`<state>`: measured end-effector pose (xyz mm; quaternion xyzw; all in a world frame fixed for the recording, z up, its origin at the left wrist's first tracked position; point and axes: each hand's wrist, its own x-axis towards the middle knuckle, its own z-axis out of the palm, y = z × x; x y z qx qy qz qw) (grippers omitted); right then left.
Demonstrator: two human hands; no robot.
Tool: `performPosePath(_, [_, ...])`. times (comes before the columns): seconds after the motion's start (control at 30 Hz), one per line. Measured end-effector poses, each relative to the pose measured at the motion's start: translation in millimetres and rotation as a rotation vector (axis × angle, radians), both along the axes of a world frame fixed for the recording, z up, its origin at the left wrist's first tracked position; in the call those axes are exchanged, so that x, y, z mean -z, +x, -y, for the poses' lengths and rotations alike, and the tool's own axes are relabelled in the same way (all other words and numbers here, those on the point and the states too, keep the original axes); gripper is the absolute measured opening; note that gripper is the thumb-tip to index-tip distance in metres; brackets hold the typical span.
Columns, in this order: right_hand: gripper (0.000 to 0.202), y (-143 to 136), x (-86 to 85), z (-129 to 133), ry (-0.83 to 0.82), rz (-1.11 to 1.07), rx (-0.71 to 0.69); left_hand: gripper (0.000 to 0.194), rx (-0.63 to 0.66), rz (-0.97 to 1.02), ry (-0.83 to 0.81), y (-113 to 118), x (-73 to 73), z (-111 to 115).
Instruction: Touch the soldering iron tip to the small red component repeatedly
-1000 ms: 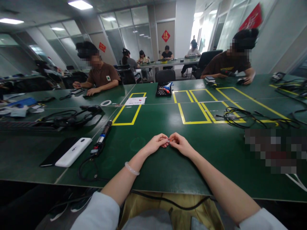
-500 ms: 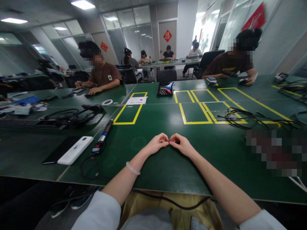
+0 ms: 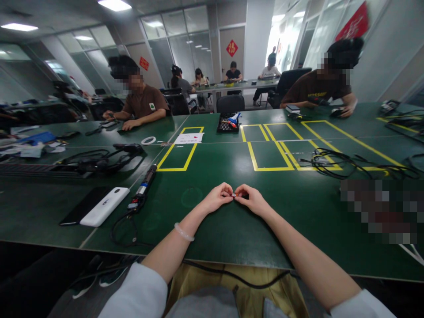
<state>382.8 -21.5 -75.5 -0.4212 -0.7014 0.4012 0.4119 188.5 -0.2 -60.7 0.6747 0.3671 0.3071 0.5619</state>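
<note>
Over the green table (image 3: pixel 212 240), my left hand (image 3: pixel 218 197) and my right hand (image 3: pixel 249 198) meet fingertip to fingertip. Both are closed in a pinch on one small object (image 3: pixel 233 194), which looks reddish and silvery; most of it is hidden by the fingers, and it is too small to name. A pale bangle (image 3: pixel 184 232) circles my left wrist.
Left of my hands lie a black device with a cable (image 3: pixel 142 190) and a white phone-like object (image 3: pixel 104 206). Ahead are a black tray (image 3: pixel 228 123) and a paper sheet (image 3: pixel 189 138). Black cables (image 3: pixel 331 162) lie to the right. Two people sit across the table.
The small object between my fingertips now shows a silvery part that was less visible before. My hands have hardly moved.
</note>
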Motion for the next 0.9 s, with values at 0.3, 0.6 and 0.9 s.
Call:
performPosePath(0.3, [0.017, 2.4, 0.9, -1.5, -0.02, 0.073, 0.016, 0.062, -0.06, -0.5, 0.245, -64.4, -31.9, 8.1])
performPosePath(0.6, [0.018, 0.1, 4.9, -2.8, -0.053, 0.026, -0.018, 0.075, -0.726, -1.311, 0.602, -251.8, -25.3, 25.4])
performPosePath(0.9, [0.02, -1.1, 3.4, -1.0, -0.044, -0.001, -0.023, 0.074, -0.588, -1.222, 0.405, -326.5, -17.3, 36.1])
